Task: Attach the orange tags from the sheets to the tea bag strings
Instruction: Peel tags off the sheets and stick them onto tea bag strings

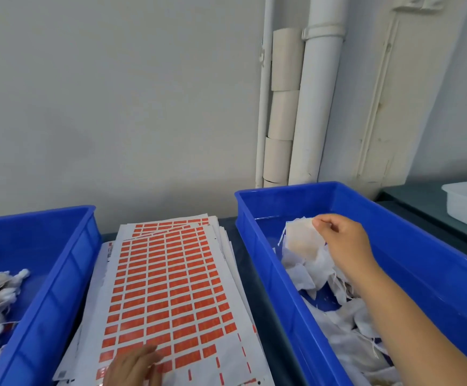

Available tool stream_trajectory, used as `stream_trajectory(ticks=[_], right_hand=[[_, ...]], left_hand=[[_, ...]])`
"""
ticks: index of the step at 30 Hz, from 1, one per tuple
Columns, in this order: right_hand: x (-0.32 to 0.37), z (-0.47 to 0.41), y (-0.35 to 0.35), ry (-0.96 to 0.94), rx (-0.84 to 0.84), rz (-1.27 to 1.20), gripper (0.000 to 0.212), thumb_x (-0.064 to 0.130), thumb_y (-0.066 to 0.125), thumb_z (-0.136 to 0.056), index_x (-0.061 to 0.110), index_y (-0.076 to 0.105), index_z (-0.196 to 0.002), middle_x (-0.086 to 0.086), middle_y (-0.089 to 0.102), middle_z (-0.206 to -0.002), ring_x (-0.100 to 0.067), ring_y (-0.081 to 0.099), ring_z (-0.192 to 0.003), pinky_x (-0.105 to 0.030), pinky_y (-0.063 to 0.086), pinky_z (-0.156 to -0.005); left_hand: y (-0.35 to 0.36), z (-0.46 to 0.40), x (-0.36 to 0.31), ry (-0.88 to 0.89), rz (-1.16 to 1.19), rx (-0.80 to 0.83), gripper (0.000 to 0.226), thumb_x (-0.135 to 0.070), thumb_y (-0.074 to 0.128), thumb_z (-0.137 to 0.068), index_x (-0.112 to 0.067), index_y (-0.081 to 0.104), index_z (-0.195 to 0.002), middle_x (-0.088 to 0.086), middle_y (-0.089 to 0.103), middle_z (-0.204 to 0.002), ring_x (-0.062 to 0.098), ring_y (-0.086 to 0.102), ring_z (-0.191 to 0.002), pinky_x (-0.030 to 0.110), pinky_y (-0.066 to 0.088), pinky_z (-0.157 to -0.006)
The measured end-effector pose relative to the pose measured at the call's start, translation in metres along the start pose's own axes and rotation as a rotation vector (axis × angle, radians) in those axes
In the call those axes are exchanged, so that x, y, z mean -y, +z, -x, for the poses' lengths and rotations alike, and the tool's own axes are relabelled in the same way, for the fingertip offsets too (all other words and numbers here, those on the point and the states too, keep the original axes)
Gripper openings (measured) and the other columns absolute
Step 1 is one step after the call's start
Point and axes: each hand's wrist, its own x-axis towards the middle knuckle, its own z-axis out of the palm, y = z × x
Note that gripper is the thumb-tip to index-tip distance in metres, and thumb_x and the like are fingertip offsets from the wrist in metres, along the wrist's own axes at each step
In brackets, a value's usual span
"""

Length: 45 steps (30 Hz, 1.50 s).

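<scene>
Bin [410, 218] holds tea bags [318, 274]; right hand [341, 235] pinches one.

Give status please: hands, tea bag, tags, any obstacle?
Right hand pinches tea bag over right bin. Left hand rests on tag sheet. No obstacle seen.

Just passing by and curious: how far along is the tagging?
Done: the top sheet has bare spots at its near right corner, so some tags are gone. In hand: the right hand lifts a tea bag from the right bin; the left hand rests on the sheet. Left: most tags and many bags.
</scene>
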Motion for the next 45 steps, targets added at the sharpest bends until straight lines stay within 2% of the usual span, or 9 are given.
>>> stream_trajectory(ticks=[3, 5, 8, 12, 17, 23, 29, 39, 45], right_hand=[[0.043, 0.012, -0.007, -0.116, 0.023, -0.050, 0.011, 0.023, 0.059, -0.092, 0.028, 0.068, -0.087, 0.024, 0.063, -0.081, 0.006, 0.058, -0.079, -0.007, 0.041, -0.063], [0.068, 0.032, -0.002, -0.186, 0.086, -0.092, 0.018, 0.024, 0.061, -0.089, 0.037, 0.065, -0.077, 0.029, 0.065, -0.073, 0.014, 0.057, -0.078, -0.002, 0.041, -0.061], [0.086, 0.076, 0.015, -0.226, 0.240, -0.148, 0.026, 0.020, 0.064, -0.087, 0.041, 0.063, -0.071, 0.036, 0.064, -0.074, 0.017, 0.057, -0.077, 0.002, 0.039, -0.063], [0.077, 0.136, 0.041, -0.179, 0.389, -0.192, 0.019, 0.024, 0.065, -0.085, 0.040, 0.067, -0.075, 0.028, 0.068, -0.083, 0.008, 0.062, -0.079, -0.001, 0.043, -0.067], [0.063, 0.175, 0.058, -0.115, 0.466, -0.187, 0.019, 0.026, 0.066, -0.085, 0.041, 0.066, -0.075, 0.031, 0.067, -0.082, 0.010, 0.060, -0.082, -0.002, 0.043, -0.066], [0.051, 0.189, 0.068, -0.060, 0.505, -0.098, 0.011, 0.033, 0.063, -0.086, 0.043, 0.063, -0.079, 0.032, 0.065, -0.084, 0.010, 0.059, -0.088, -0.002, 0.046, -0.065], [0.042, 0.204, 0.098, -0.090, 0.591, 0.054, 0.022, 0.035, 0.062, -0.089, 0.038, 0.063, -0.110, 0.027, 0.056, -0.109, 0.003, 0.052, -0.105, -0.020, 0.041, -0.100], [0.030, 0.207, 0.117, 0.065, 0.567, -0.110, 0.005, 0.041, 0.064, -0.085, 0.044, 0.062, -0.080, 0.040, 0.062, -0.086, 0.020, 0.053, -0.093, 0.001, 0.037, -0.065], [0.016, 0.197, 0.108, 0.127, 0.725, -0.145, 0.017, 0.036, 0.054, -0.093, 0.029, 0.066, -0.084, 0.042, 0.059, -0.095, 0.020, 0.052, -0.096, -0.007, 0.043, -0.075]], left_hand=[[0.011, -0.010, -0.013, 0.026, -0.028, -0.413, 0.035, 0.001, 0.087, -0.053, -0.008, 0.070, -0.082, 0.013, 0.070, -0.096, 0.035, 0.067, -0.087, 0.055, 0.050, -0.085], [0.003, 0.005, -0.037, 0.066, 0.206, -0.500, 0.031, -0.005, 0.079, -0.069, -0.017, 0.065, -0.094, 0.005, 0.068, -0.102, 0.020, 0.064, -0.087, 0.038, 0.054, -0.081], [-0.018, 0.017, -0.075, 0.182, 0.397, -0.472, 0.045, -0.051, 0.063, -0.072, -0.044, 0.048, -0.113, -0.023, 0.055, -0.105, 0.000, 0.059, -0.088, 0.010, 0.047, -0.060], [-0.041, 0.049, -0.095, 0.368, 0.283, -0.330, 0.062, -0.077, 0.052, -0.058, -0.061, 0.035, -0.115, -0.039, 0.047, -0.111, -0.015, 0.050, -0.098, 0.007, 0.048, -0.068], [-0.042, 0.065, -0.071, 0.367, 0.090, -0.374, 0.036, -0.055, 0.050, -0.073, -0.037, 0.072, -0.095, -0.042, 0.055, -0.068, -0.012, 0.056, -0.080, 0.001, 0.043, -0.069], [-0.030, 0.068, -0.049, 0.304, -0.064, -0.352, 0.014, -0.034, 0.061, -0.088, -0.033, 0.071, -0.096, -0.028, 0.055, -0.074, -0.007, 0.055, -0.069, 0.000, 0.040, -0.066], [-0.008, 0.059, -0.055, 0.272, -0.159, -0.411, 0.019, -0.036, 0.040, -0.097, -0.032, 0.058, -0.103, -0.019, 0.057, -0.094, 0.001, 0.053, -0.079, 0.007, 0.041, -0.069], [-0.010, 0.045, -0.045, 0.210, -0.233, -0.475, 0.023, -0.034, 0.041, -0.096, -0.028, 0.055, -0.114, -0.016, 0.057, -0.109, 0.004, 0.054, -0.083, 0.011, 0.044, -0.075], [-0.017, 0.024, -0.048, 0.141, -0.119, -0.571, 0.021, -0.036, 0.043, -0.094, -0.028, 0.058, -0.108, -0.021, 0.050, -0.095, 0.003, 0.053, -0.081, 0.007, 0.040, -0.068]])
